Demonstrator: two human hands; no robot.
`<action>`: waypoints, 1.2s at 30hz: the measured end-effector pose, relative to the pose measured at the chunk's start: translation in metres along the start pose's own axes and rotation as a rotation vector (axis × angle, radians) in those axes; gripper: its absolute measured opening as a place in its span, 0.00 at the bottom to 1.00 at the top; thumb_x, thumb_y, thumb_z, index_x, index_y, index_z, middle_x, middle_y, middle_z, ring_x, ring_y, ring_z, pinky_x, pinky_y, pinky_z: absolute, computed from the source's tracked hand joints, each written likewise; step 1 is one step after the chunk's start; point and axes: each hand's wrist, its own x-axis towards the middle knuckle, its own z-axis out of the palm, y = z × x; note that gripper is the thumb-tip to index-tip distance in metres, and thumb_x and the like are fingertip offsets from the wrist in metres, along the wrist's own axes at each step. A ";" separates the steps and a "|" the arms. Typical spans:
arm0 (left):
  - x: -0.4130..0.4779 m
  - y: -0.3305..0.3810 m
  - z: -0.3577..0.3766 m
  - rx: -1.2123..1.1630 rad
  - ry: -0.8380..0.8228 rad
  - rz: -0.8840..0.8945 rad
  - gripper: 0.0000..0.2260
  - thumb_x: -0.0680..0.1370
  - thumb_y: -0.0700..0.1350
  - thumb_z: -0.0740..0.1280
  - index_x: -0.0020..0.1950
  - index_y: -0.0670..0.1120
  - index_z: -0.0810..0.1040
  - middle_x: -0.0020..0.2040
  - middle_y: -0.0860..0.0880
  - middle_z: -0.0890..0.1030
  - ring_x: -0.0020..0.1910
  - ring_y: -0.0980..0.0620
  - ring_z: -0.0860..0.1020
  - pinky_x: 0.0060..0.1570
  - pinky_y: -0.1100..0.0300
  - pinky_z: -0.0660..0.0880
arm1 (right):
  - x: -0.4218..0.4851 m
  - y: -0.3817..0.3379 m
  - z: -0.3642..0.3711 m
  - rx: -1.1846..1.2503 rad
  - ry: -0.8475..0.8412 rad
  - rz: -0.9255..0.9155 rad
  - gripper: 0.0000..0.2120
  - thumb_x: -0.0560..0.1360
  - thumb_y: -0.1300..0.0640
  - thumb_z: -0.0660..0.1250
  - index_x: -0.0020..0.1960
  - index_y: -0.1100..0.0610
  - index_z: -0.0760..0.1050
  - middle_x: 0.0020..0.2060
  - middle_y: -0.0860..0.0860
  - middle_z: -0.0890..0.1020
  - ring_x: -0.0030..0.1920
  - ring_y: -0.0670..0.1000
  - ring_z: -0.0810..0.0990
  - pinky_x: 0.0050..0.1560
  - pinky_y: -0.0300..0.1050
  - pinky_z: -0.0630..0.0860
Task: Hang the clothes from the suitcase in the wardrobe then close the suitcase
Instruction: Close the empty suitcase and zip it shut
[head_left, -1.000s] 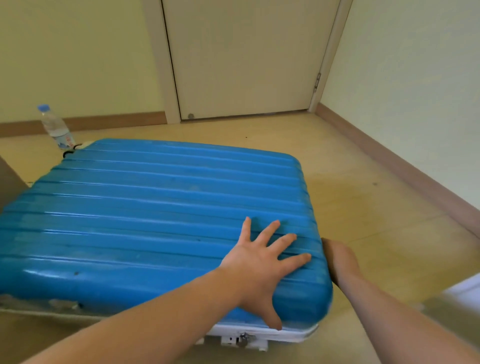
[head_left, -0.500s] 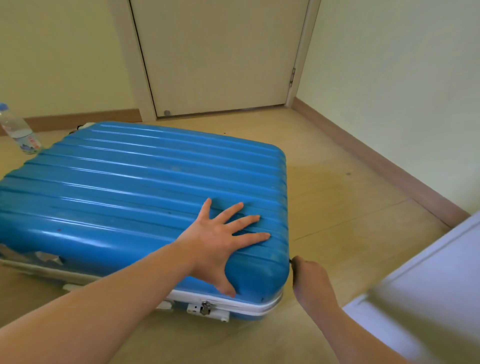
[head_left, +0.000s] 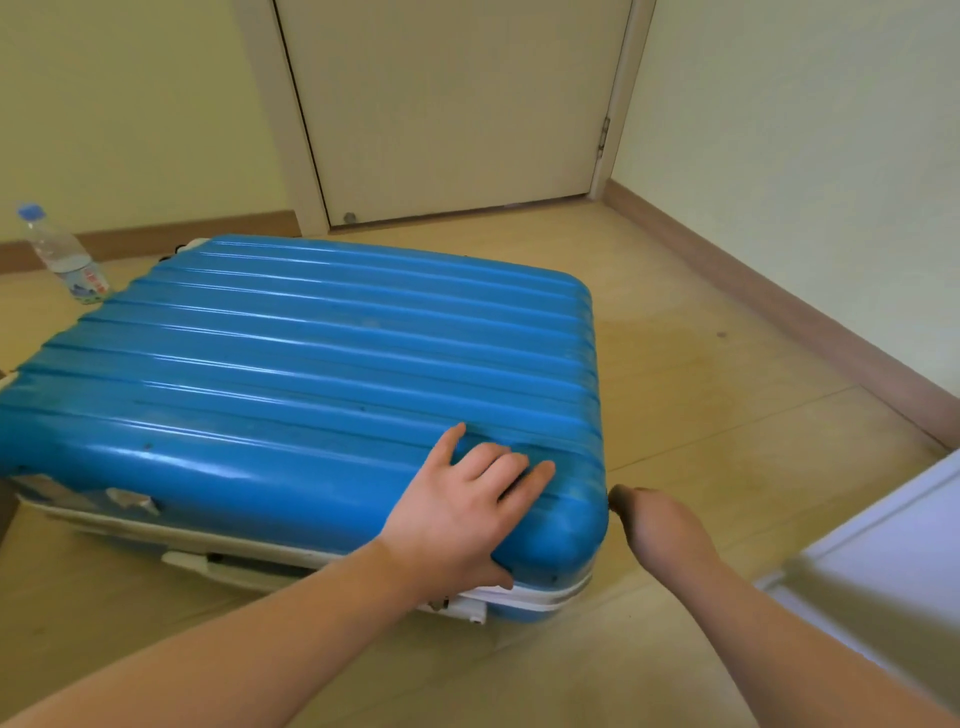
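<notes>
Left hand (head_left: 462, 519) presses flat on the glossy, ribbed blue suitcase (head_left: 311, 364). Right hand (head_left: 660, 525) sits at its rounded corner, fingers hidden, so its grip cannot be told.

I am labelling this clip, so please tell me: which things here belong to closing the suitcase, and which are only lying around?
For the job: suitcase, lid down; left hand pressing on it; right hand at its right edge.
Lying about: bottle, door.
</notes>
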 end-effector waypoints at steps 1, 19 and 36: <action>0.000 0.000 -0.001 -0.020 0.025 -0.003 0.52 0.46 0.68 0.75 0.64 0.46 0.68 0.50 0.50 0.80 0.50 0.50 0.70 0.55 0.48 0.75 | 0.002 0.002 -0.002 -0.034 0.005 -0.014 0.14 0.78 0.61 0.53 0.61 0.55 0.71 0.51 0.56 0.79 0.51 0.57 0.78 0.39 0.43 0.67; 0.039 0.004 -0.004 -0.021 -0.063 -0.105 0.48 0.45 0.70 0.74 0.60 0.47 0.79 0.46 0.51 0.80 0.41 0.49 0.77 0.45 0.55 0.66 | -0.050 -0.003 0.011 0.088 -0.009 0.049 0.15 0.79 0.63 0.52 0.63 0.55 0.69 0.51 0.51 0.77 0.55 0.53 0.76 0.41 0.41 0.62; 0.046 0.010 -0.004 -0.021 -0.066 -0.167 0.49 0.41 0.71 0.74 0.58 0.50 0.81 0.45 0.52 0.80 0.40 0.49 0.78 0.41 0.55 0.75 | -0.059 -0.025 0.011 0.296 -0.018 0.306 0.09 0.80 0.61 0.51 0.43 0.54 0.66 0.47 0.56 0.80 0.44 0.56 0.75 0.40 0.42 0.65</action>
